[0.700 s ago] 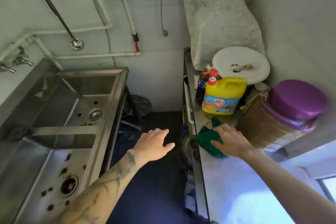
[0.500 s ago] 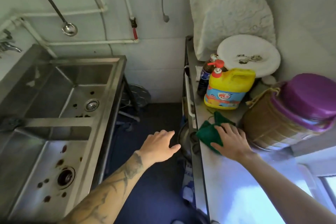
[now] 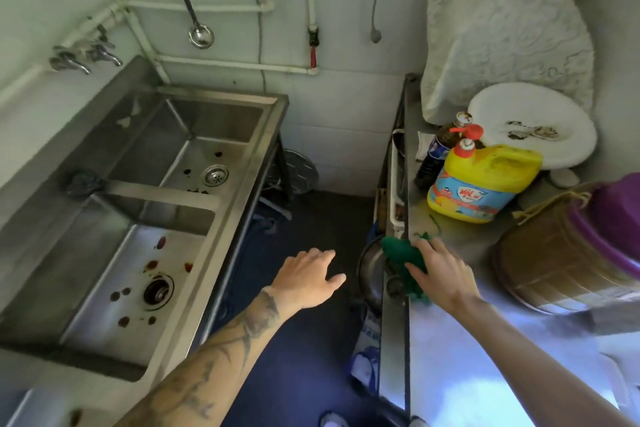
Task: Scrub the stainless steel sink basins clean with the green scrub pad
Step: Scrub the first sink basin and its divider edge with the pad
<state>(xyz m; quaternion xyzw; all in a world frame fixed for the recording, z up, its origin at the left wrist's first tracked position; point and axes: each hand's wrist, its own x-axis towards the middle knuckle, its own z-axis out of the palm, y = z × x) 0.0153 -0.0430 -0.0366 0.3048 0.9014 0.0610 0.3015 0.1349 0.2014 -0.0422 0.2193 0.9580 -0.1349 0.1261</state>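
Right hand [image 3: 441, 276] grips the pad [image 3: 401, 253] at the table [image 3: 450, 357] edge, likely to carry it to the stained sink [image 3: 166, 196]; left hand [image 3: 306, 279] hangs open, empty.

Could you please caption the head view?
Right hand grips green scrub pad at counter edge; left hand hovers open near stained sink.
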